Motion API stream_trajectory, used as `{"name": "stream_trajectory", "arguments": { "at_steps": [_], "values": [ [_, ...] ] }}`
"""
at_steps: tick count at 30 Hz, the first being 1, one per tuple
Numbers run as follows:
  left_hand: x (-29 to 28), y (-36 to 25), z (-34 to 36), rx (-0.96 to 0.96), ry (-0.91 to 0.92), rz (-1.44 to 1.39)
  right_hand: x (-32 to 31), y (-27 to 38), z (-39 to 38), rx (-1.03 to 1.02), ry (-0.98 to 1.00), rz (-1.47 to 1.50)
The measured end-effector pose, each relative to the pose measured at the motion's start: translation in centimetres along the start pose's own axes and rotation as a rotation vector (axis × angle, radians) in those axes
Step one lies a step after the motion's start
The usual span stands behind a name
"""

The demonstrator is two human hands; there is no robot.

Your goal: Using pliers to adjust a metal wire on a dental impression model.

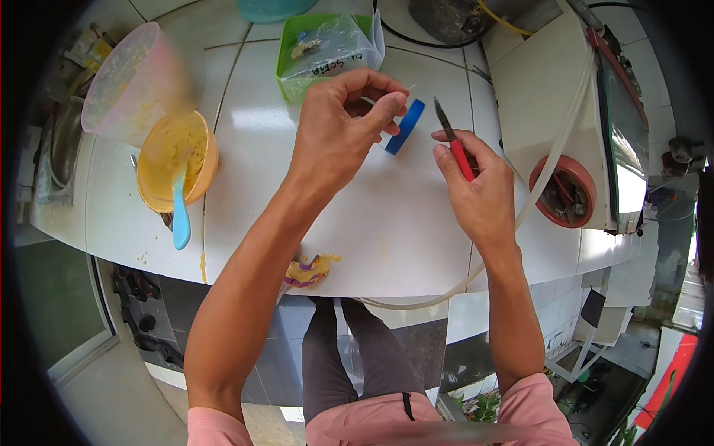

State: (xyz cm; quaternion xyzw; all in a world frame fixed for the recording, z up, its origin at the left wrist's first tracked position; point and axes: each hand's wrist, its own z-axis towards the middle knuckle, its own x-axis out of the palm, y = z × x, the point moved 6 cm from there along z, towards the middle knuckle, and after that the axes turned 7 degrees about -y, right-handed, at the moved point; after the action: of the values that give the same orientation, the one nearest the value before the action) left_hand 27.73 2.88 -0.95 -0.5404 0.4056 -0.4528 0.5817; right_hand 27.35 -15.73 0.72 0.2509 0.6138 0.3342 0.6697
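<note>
My left hand (348, 123) is raised over the white tiled counter, thumb and fingertips pinched together. A thin pale sliver sticks up from the pinch, too small to name. Beside those fingertips is a blue ring, like a roll of tape (405, 128); whether the fingers touch it I cannot tell. My right hand (480, 182) grips a small knife with a red handle (461, 159), its dark narrow blade pointing up and away. Behind the left hand stands a green plastic tub (292, 82) with a clear plastic bag (338, 52) across it.
On the left, a light-blue spatula (180, 212) leans in an orange bowl (206, 172) of yellow cream, by a pink container (137, 85). A cream-smeared purple-and-yellow item (306, 272) lies at the front edge. A terracotta-coloured pot (584, 178) and a pale hose (550, 160) are right.
</note>
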Motion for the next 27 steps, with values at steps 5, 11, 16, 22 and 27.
{"name": "stream_trajectory", "arguments": {
  "at_steps": [5, 11, 16, 22, 27],
  "values": [
    [-0.2, 0.2, -0.6, -0.088, -0.022, -0.037, 1.1, 0.6, 0.2, -0.087, 0.007, 0.044],
    [-0.3, 0.1, -0.8, -0.091, -0.016, -0.017, 0.9, 1.1, 0.3, -0.163, -0.012, 0.03],
    [-0.4, 0.4, -0.8, -0.084, 0.015, 0.027, 1.0, 1.5, 0.3, -0.226, -0.018, -0.037],
    [-0.7, -1.1, -0.7, 0.044, -0.022, 0.092, 0.7, 1.8, 0.7, -0.313, 0.019, -0.204],
    [-0.9, -2.9, 0.9, 0.009, 0.187, 0.303, 0.0, 3.1, 1.7, -0.519, 0.011, -0.364]
  ]
}}
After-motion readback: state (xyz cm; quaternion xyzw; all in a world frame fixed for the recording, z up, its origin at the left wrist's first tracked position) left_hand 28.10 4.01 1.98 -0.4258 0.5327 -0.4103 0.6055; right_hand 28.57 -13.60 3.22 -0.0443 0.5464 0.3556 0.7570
